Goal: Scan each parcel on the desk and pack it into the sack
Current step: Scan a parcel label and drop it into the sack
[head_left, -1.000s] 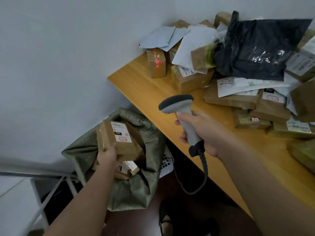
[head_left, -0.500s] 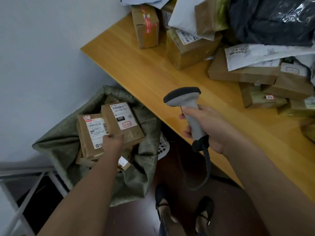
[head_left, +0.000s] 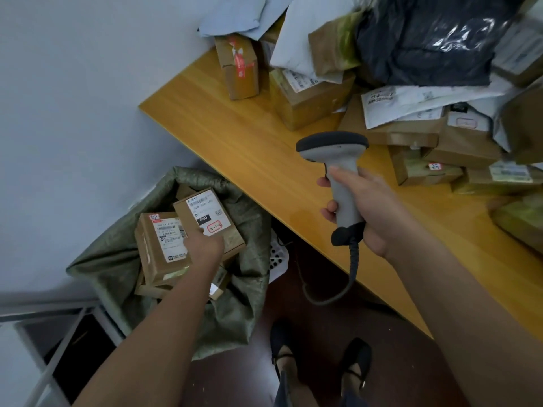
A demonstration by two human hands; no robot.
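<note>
lowering a labelled parcel into the sack at seven o'clock, the left hand is gripping its near edge, while the right hand is keeping fingers wrapped round the scanner, ready for the desk pile.

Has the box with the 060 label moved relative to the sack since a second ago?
Yes. The 060 box, under the left hand, has gone down from above the sack rim into its mouth.

The left hand is reaching into the green sack beside the wooden desk, touching a brown box with a 060 label. The right hand is holding a grey barcode scanner over the desk edge. Parcels are sitting piled on the desk's far side.
</note>
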